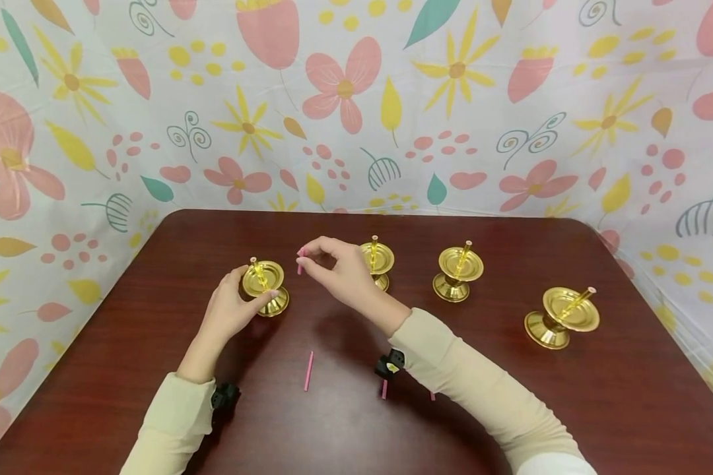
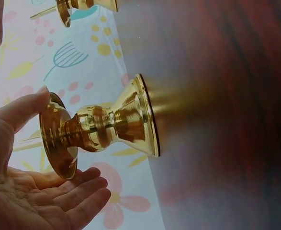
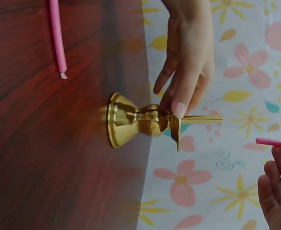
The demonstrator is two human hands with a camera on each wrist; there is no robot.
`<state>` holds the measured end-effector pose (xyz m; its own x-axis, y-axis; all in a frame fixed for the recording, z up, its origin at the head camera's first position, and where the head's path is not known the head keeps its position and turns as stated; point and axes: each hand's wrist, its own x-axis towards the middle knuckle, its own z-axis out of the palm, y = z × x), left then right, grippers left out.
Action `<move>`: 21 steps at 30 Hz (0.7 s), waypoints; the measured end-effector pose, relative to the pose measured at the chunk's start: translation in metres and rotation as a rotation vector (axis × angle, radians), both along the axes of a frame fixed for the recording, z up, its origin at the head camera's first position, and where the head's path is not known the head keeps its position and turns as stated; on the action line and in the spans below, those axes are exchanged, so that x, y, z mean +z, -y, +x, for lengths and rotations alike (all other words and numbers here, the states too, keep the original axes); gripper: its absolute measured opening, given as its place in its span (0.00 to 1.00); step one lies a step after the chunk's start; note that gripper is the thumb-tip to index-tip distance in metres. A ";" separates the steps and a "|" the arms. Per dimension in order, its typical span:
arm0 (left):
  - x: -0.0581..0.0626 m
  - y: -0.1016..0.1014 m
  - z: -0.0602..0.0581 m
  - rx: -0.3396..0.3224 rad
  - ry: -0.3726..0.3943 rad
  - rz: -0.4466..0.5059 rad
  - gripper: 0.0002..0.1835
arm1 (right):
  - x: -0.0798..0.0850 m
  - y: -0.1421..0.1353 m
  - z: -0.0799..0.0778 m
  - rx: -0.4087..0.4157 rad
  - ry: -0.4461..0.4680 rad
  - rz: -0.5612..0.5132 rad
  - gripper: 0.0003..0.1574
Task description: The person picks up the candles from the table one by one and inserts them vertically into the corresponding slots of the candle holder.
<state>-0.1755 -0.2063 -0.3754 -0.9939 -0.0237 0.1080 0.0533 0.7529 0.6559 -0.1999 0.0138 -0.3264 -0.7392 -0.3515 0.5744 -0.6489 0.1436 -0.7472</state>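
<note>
Tabletop (image 1: 125, 316) shows between its left edge and the left hand (image 1: 230, 303), which grips the leftmost golden holder (image 1: 269, 285) by its dish; past a gap, the right hand (image 1: 347, 274) pinches a raised pink candle (image 1: 300, 266); three more holders (image 1: 451, 287) stand rightward, the last nearest the right edge.

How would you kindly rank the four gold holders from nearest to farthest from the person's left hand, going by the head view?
From the left hand:
1. Leftmost holder: between its thumb and fingers.
2. Second holder from the left: partly hidden by the right hand.
3. Third holder from the left: right of the picture's centre.
4. Rightmost holder: off at far right.
</note>
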 end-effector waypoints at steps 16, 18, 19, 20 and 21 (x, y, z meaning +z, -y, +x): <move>0.004 0.001 0.001 -0.005 0.001 0.002 0.41 | 0.005 0.049 -0.026 0.078 -0.145 0.039 0.04; 0.004 0.001 0.000 -0.007 -0.001 0.004 0.40 | 0.004 0.052 -0.029 0.076 -0.144 0.041 0.04; 0.004 0.000 0.000 -0.008 -0.004 0.005 0.40 | 0.004 0.054 -0.030 0.075 -0.144 0.045 0.04; 0.003 0.000 0.000 -0.009 -0.006 0.004 0.40 | 0.003 0.055 -0.031 0.075 -0.143 0.048 0.04; 0.003 0.000 0.000 -0.009 -0.007 0.005 0.40 | 0.003 0.057 -0.033 0.075 -0.139 0.051 0.04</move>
